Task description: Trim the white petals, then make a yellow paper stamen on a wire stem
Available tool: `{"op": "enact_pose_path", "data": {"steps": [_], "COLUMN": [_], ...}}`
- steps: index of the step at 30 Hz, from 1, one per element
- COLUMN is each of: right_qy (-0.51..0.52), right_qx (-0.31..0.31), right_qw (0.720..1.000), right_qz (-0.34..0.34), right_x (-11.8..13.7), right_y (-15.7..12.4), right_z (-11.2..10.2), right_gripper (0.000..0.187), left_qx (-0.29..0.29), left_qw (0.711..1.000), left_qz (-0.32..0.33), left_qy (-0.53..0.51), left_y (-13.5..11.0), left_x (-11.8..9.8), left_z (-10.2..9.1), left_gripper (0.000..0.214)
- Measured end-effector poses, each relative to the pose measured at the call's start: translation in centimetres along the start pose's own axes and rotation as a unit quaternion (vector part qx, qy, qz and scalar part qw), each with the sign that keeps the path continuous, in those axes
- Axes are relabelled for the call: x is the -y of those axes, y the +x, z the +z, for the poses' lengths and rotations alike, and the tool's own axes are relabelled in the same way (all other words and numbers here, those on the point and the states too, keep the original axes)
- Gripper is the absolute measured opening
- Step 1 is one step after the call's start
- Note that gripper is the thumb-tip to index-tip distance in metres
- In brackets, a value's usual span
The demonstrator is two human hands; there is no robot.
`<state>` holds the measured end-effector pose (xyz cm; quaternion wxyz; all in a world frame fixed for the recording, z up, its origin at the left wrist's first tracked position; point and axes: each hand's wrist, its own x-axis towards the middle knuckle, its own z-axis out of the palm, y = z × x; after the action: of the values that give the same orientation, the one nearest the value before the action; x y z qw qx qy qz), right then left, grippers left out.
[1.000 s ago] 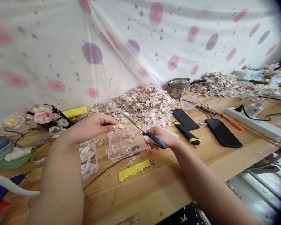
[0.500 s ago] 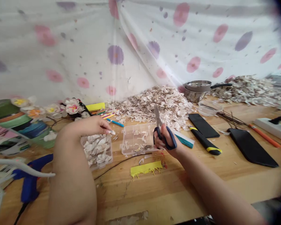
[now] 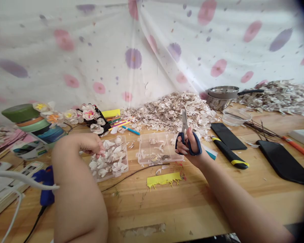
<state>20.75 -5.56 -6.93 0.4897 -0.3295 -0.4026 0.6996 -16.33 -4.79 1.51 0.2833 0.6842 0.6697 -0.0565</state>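
Note:
My right hand (image 3: 186,145) is wrapped through the dark blue handles of a pair of scissors (image 3: 184,121), blades pointing up and nearly closed. Behind it lies a clear divided plastic box (image 3: 138,153) with a few pale scraps in it. My left hand (image 3: 93,145) reaches over a second clear box (image 3: 127,165), which is filled with white petal-like pieces (image 3: 114,153). Its fingers are drawn together at the left part of that heap, and whether a piece sits between them is hidden.
A large heap of pale flakes (image 3: 172,109) lies against the floral curtain, beside metal bowls (image 3: 221,96). A yellow fringed strip (image 3: 164,180) rests in front. Right are a utility knife (image 3: 229,153) and dark slabs (image 3: 283,160); left, a blue glue gun (image 3: 47,195) and craft flowers (image 3: 90,114).
My left hand has moved from the gap between the boxes, where it pinched a white piece, to over the filled box. The scissors remain in my right hand. The view has swung left.

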Motion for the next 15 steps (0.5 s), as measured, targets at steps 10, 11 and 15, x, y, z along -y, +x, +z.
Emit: {"op": "enact_pose_path", "data": {"steps": [10,11,15], "right_qy": [0.014,0.015,0.042], "right_qx": [-0.028,-0.028,-0.053], "right_qw": [0.999,0.999,0.996], "right_qz": [-0.026,-0.029,-0.059], "right_x": [0.5,0.5,0.5], "right_y": [-0.1,0.0,0.2], "right_z": [-0.2,-0.3,-0.2], "right_gripper": [0.059,0.059,0.057], "left_qx": [0.063,0.062,0.052], "left_qw": [0.996,0.996,0.999], "left_qz": [-0.04,-0.04,-0.005], "left_qy": [-0.057,-0.052,-0.015], "left_y": [-1.2,-1.2,-0.7], "left_x": [0.8,0.9,-0.7], "left_z": [0.1,0.0,-0.8], "left_gripper": [0.015,0.016,0.019]}}
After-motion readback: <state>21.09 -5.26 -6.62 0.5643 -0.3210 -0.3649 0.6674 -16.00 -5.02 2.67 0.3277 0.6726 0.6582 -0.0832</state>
